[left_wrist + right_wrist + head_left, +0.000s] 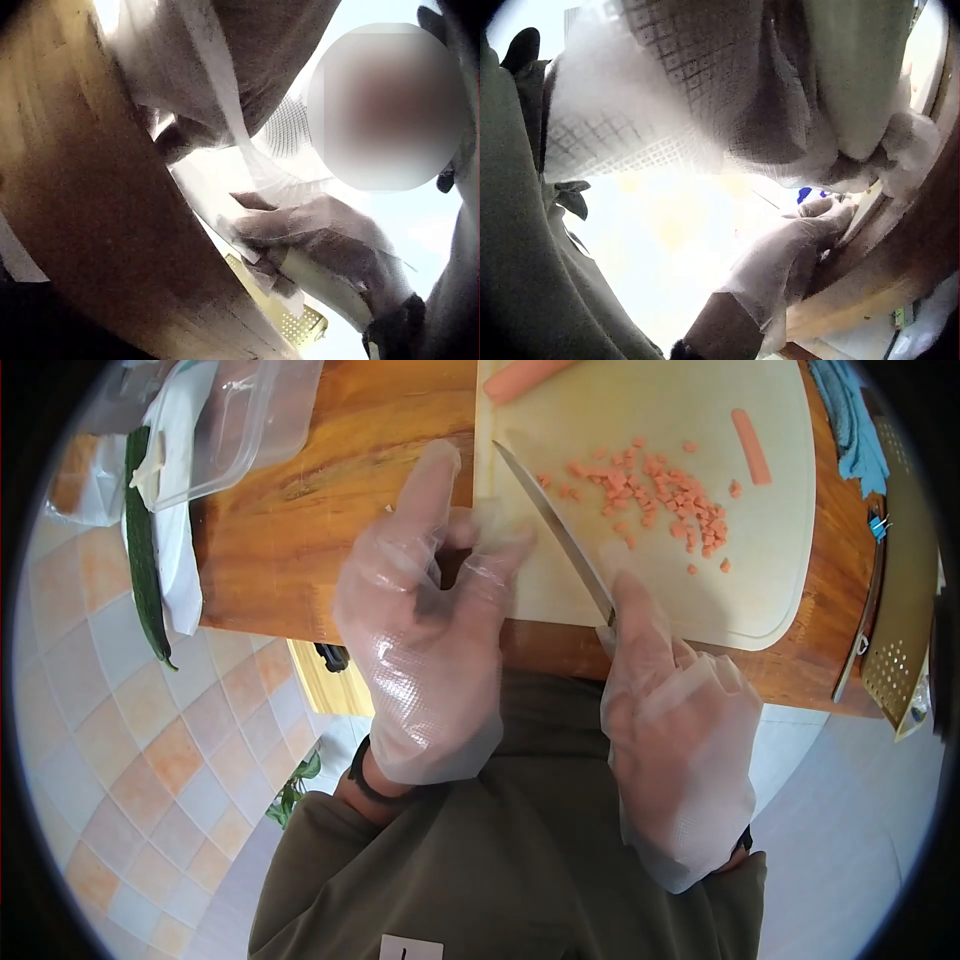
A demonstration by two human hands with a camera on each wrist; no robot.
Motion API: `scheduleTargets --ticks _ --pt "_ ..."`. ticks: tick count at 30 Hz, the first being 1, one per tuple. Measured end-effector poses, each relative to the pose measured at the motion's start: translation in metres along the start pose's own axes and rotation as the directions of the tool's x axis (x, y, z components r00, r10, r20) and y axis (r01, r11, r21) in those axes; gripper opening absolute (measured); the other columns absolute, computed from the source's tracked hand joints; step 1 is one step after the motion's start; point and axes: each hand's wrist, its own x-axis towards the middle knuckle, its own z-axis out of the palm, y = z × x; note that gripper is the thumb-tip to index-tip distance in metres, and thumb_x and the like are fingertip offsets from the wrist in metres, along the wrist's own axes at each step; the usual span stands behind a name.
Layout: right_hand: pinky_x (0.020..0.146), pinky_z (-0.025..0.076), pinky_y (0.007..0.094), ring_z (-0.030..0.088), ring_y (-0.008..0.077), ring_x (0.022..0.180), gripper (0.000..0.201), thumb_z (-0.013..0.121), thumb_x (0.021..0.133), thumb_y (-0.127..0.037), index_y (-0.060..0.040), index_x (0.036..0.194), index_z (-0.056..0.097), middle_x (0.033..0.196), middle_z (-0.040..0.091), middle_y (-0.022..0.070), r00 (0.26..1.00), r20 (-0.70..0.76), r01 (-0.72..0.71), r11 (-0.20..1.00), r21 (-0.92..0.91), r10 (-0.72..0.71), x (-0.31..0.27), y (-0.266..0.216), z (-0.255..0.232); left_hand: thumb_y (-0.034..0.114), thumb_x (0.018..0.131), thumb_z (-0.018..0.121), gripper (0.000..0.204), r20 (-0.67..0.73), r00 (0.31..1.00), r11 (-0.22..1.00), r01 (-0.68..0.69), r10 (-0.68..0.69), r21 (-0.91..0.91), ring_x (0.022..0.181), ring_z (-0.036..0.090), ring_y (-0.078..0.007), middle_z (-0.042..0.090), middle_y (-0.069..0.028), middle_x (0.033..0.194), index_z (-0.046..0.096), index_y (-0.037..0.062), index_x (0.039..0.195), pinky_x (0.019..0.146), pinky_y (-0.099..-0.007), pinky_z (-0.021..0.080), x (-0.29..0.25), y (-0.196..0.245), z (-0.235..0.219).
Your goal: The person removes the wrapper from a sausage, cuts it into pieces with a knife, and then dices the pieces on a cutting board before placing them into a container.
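Right grip (685, 725) is curled round the knife (556, 525), left grip (420, 620) unclear; orange cubes (684, 500) could be scattered by hasty strokes.

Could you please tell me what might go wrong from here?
The knife in the right hand is close to the left hand and could nick it in a slip. The baggy plastic gloves might snag on the knife or loosen the grip. The small orange cubes lie loose on the cutting board, so a careless sweep could scatter them.
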Motion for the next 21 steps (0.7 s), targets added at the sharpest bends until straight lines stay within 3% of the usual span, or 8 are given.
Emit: scheduleTargets --ticks 2,4,8,10,13,17,19,21 --pt "0.061 0.052 0.0418 0.065 0.0315 0.064 0.056 0.069 0.087 0.004 -0.0074 0.142 0.062 0.085 0.075 0.0112 0.999 0.044 -0.017 0.997 0.074 0.014 0.001 -0.003 -0.005 -0.01 0.088 0.074 0.06 0.005 1.0 1.0 0.006 -0.006 -0.014 0.085 0.06 -0.01 0.062 0.0005 0.094 0.063 0.0022 0.145 0.076 -0.0236 0.052 -0.002 -0.004 -0.001" --pt "0.061 0.052 0.0421 0.065 0.031 0.063 0.056 0.07 0.087 0.004 -0.0071 0.141 0.062 0.086 0.075 0.0116 0.999 0.038 -0.01 0.998 0.064 0.007 0.0 -0.003 -0.002 -0.011 0.09 0.073 0.058 0.011 0.998 0.996 -0.058 0.059 -0.06 0.087 0.062 -0.01 0.065 -0.0008 0.096 0.062 0.0011 0.146 0.076 -0.0238 0.053 -0.003 -0.012 -0.003" --pt "0.059 0.052 0.0421 0.066 0.0306 0.063 0.053 0.071 0.087 0.003 -0.0067 0.138 0.064 0.084 0.075 0.0127 0.999 0.049 0.003 0.994 0.108 -0.008 0.001 -0.006 -0.002 -0.009 0.093 0.073 0.058 -0.032 0.999 0.982 -0.011 0.005 -0.186 0.083 0.061 -0.0108 0.068 -0.005 0.096 0.057 -0.0036 0.148 0.076 -0.0256 0.053 -0.005 -0.008 -0.003" --pt "0.058 0.052 0.0415 0.067 0.0309 0.063 0.051 0.071 0.087 0.003 -0.0068 0.137 0.064 0.083 0.074 0.0129 0.998 0.069 0.01 0.997 0.079 -0.015 0.004 -0.007 -0.005 -0.009 0.096 0.069 0.06 -0.061 0.994 0.975 -0.096 0.085 -0.202 0.09 0.065 -0.0122 0.073 -0.009 0.103 0.05 -0.0049 0.153 0.085 -0.0269 0.054 -0.003 -0.012 -0.002" --pt "0.057 0.052 0.0406 0.068 0.0318 0.063 0.049 0.071 0.088 0.003 -0.0069 0.136 0.065 0.081 0.074 0.0132 0.999 0.051 0.016 0.999 0.043 -0.018 0.005 -0.009 0.0 -0.01 0.096 0.068 0.062 -0.084 0.993 0.975 -0.104 0.089 -0.196 0.095 0.067 -0.0135 0.075 -0.0126 0.107 0.048 -0.0052 0.154 0.091 -0.0286 0.054 -0.004 -0.014 -0.002" --pt "0.057 0.052 0.0404 0.067 0.031 0.061 0.046 0.072 0.091 -0.001 -0.0076 0.136 0.065 0.08 0.074 0.0115 0.999 0.03 0.042 0.999 -0.005 -0.042 0.006 -0.008 0.0 -0.01 0.096 0.068 0.062 -0.066 0.992 0.977 -0.116 0.106 -0.18 0.094 0.067 -0.0133 0.076 -0.0123 0.104 0.048 -0.0054 0.154 0.091 -0.0287 0.054 -0.003 -0.011 -0.003" --pt "0.056 0.052 0.0404 0.066 0.0301 0.06 0.045 0.072 0.092 -0.002 -0.0081 0.136 0.065 0.079 0.074 0.0109 0.999 0.019 0.033 0.999 0.01 -0.033 0.005 -0.008 0.002 -0.011 0.092 0.072 0.064 -0.067 0.997 0.982 -0.059 0.048 -0.181 0.107 0.071 -0.0193 0.071 -0.007 0.103 0.05 -0.0061 0.151 0.1 -0.0339 0.056 -0.004 -0.008 -0.003" --pt "0.056 0.052 0.0404 0.065 0.0292 0.058 0.044 0.073 0.093 -0.003 -0.0087 0.136 0.065 0.078 0.073 0.0103 1.0 0.008 0.023 0.999 0.026 -0.023 0.005 -0.009 0.002 -0.011 0.091 0.073 0.064 -0.06 0.997 0.985 -0.067 0.058 -0.16 0.106 0.071 -0.0185 0.072 -0.0073 0.102 0.05 -0.0057 0.151 0.099 -0.0331 0.056 -0.003 -0.01 -0.004"
